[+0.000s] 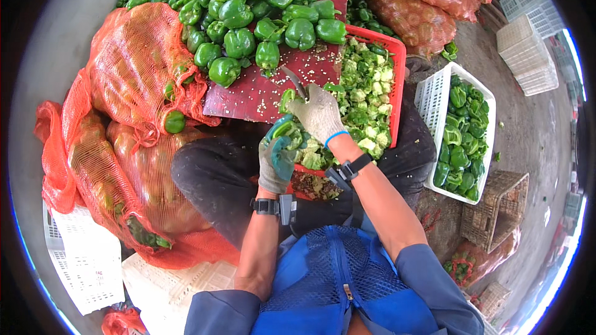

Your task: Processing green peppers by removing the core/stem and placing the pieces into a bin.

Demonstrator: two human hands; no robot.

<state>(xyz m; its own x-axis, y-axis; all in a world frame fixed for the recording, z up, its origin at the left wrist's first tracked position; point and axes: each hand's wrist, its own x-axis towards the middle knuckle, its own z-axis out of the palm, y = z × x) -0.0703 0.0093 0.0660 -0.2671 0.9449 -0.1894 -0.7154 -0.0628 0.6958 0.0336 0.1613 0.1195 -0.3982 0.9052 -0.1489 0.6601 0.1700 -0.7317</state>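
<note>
The left hand (274, 160), in a pale glove with teal on it, is curled around an opened green pepper (284, 129) in front of the person's body, just below the near edge of the red board (239, 102). The right hand (320, 113), also gloved, is closed about a knife (293, 80), its blade pointing up toward the board; a small green piece (287, 100) sits at those fingers, though whether it is pinched or merely touching cannot be told. Work seems well under way: the white crate (423, 96) on the right is well filled with peppers, many of them visibly cut open, and pale cores (370, 96) fill much of the red crate (398, 80) beside the board, where loose seeds lie scattered. Plenty appears left, judging by the large heap of whole peppers (254, 15) on the board and the bulging mesh sacks (133, 49) at the left.
</note>
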